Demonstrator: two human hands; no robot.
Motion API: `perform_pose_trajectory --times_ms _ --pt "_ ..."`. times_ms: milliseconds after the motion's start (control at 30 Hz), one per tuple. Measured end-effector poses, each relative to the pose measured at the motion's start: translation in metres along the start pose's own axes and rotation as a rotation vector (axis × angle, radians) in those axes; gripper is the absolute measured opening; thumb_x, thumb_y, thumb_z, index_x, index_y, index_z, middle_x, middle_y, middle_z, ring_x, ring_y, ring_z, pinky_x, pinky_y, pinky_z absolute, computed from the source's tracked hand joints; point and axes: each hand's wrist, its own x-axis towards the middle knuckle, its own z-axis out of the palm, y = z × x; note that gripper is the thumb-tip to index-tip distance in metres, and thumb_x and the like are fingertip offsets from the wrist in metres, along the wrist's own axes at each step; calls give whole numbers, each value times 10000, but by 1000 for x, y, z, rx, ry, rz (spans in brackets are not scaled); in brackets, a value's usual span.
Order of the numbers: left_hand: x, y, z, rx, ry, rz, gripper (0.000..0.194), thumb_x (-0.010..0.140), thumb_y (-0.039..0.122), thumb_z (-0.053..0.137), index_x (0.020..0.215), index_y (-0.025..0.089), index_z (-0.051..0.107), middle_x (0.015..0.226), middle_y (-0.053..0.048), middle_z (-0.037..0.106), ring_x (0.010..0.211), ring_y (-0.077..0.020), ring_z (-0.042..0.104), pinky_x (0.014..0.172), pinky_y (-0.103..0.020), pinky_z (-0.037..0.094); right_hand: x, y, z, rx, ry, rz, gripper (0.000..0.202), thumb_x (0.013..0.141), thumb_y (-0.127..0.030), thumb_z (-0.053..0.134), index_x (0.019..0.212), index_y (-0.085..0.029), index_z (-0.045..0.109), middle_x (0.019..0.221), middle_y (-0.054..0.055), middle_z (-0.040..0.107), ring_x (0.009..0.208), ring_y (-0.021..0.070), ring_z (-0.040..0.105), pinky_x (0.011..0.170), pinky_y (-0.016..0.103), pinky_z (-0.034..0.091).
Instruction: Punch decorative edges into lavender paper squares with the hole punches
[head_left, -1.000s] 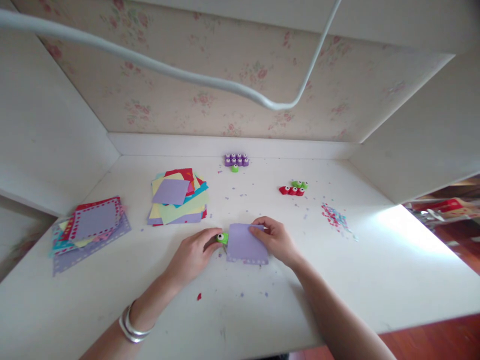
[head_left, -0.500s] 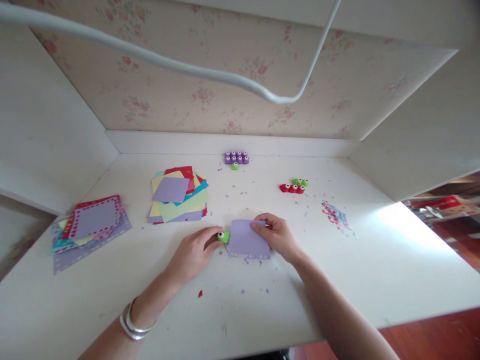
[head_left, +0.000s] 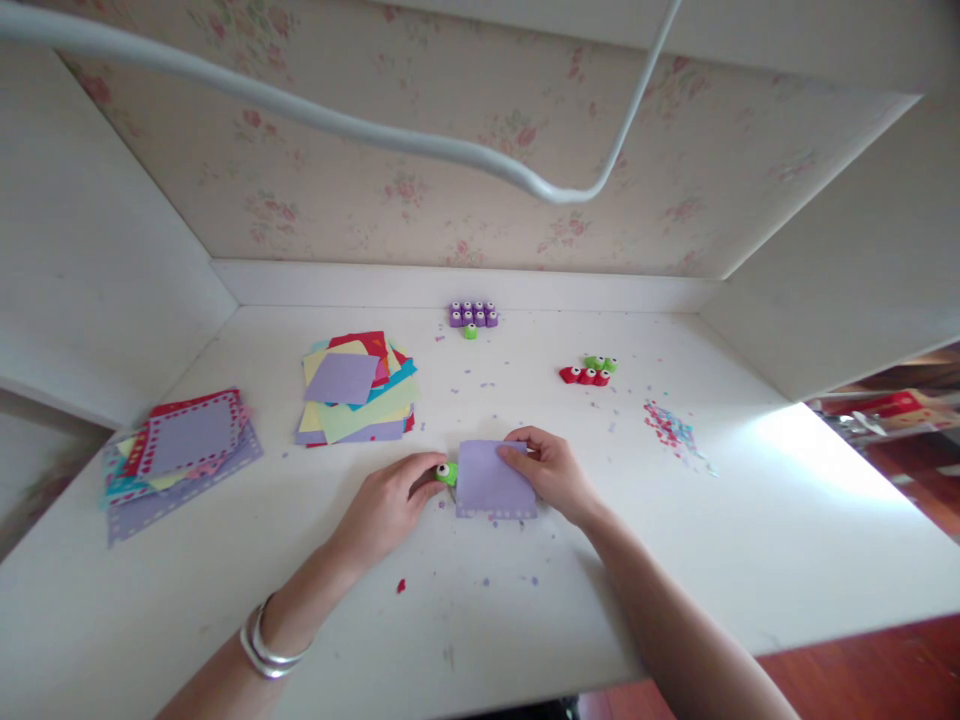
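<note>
Between thumb and fingers, my left hand [head_left: 396, 497] holds a small green punch [head_left: 447, 473] with a white and black top. A square of purple paper [head_left: 495, 482] lies right of the punch, its left edge against it. Small holes run along the paper's lower edge. My right hand [head_left: 551, 470] pinches the paper's upper right part, thumb on top and fingers behind.
Coloured paper is stacked at the left centre [head_left: 360, 420], and punched sheets [head_left: 193, 435] lie farther left. Purple punches [head_left: 473, 318] stand at the back, red punches [head_left: 589, 376] to the right. Confetti [head_left: 670, 428] is piled at the right. A white bar [head_left: 450, 152] crosses overhead.
My right hand has moved the purple paper slightly to the left, towards the green punch, and its tilt has changed a little. My left hand keeps its place.
</note>
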Motion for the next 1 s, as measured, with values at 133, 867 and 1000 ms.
perform_pose_trajectory --times_ms 133,867,1000 --pt "0 2 0 -1 8 32 240 909 253 601 1149 241 602 1065 -31 719 934 -176 697 845 -306 570 1 3 0 -61 33 -14 290 796 -462 659 905 -193 667 734 15 653 561 124 539 452 218 369" --pt "2 5 -2 -4 15 52 225 909 279 606 1128 229 603 1045 -45 708 937 -182 685 848 -323 568 1 5 6 -177 27 -44 268 831 -451 621 932 -208 669 734 19 670 578 146 578 497 249 434" --pt "3 7 -2 26 -19 92 217 908 298 610 1112 229 634 1056 -49 703 980 -194 668 886 -337 555 -4 1 8 -440 119 -265 297 870 -395 598 1114 -234 651 974 71 703 801 209 647 719 342 532"
